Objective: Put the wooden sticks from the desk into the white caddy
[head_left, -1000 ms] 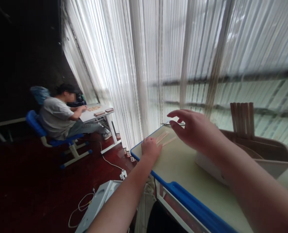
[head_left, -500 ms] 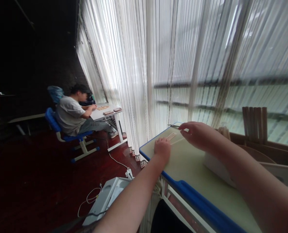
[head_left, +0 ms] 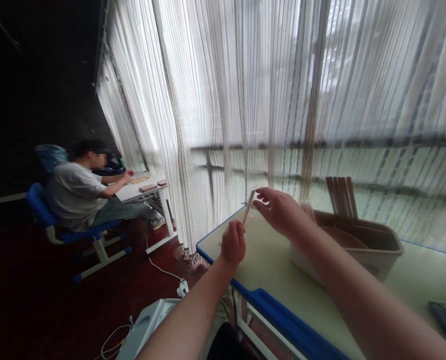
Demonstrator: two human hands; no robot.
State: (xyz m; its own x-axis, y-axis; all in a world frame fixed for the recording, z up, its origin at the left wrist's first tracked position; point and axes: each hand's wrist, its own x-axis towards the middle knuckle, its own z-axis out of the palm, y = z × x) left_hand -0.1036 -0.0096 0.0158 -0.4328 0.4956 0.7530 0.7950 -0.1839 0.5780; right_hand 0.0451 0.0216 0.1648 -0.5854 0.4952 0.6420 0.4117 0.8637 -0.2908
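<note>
My left hand [head_left: 233,243] is closed around the lower end of a thin wooden stick [head_left: 248,207] and holds it up off the desk [head_left: 279,280]. My right hand [head_left: 279,210] is beside the stick's upper end, fingers curled, fingertips touching or nearly touching its top. Both hands hover over the far left corner of the pale desk with its blue edge. A few more sticks lie on the desk behind my hands, mostly hidden.
A beige plastic bin [head_left: 361,250] holding upright wooden slats [head_left: 341,192] stands on the desk to the right. String curtains [head_left: 245,100] hang behind. At the left, another person [head_left: 82,187] sits at a small white desk [head_left: 143,182]. A white device [head_left: 147,327] and cables lie on the floor.
My left hand, which lay flat on the sticks, has closed on one stick and raised it. My right hand has come up to the stick's top. The camera view has shifted.
</note>
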